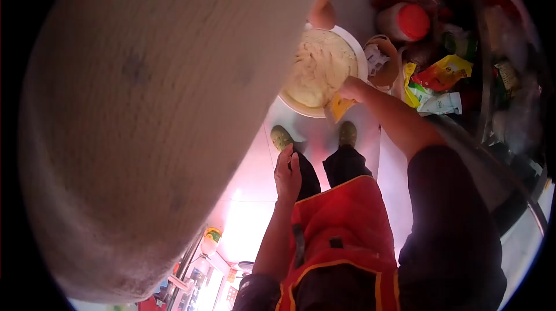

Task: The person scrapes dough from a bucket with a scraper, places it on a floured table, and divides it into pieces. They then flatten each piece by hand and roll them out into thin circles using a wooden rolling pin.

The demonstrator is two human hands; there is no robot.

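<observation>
A white basin (360, 56) holds a large mass of pale, soft dough (321, 67). My right hand (352, 89) is closed around a yellow dough scraper (339, 107), at the basin's near right rim. The scraper's blade points down and toward me over that rim. My left hand (288, 175) hangs in front of my legs, apart from the basin, with its fingers loosely bent and nothing seen in it. At the far rim of the basin is another person's hand (323, 16); its fingers are partly hidden.
A broad pale-brown surface (145, 108) fills the left side and hides part of the basin. To the right stand a red-lidded jar (412, 22), a tan container (391, 70) and colourful packets (445, 73). A metal edge (524, 195) curves along the lower right.
</observation>
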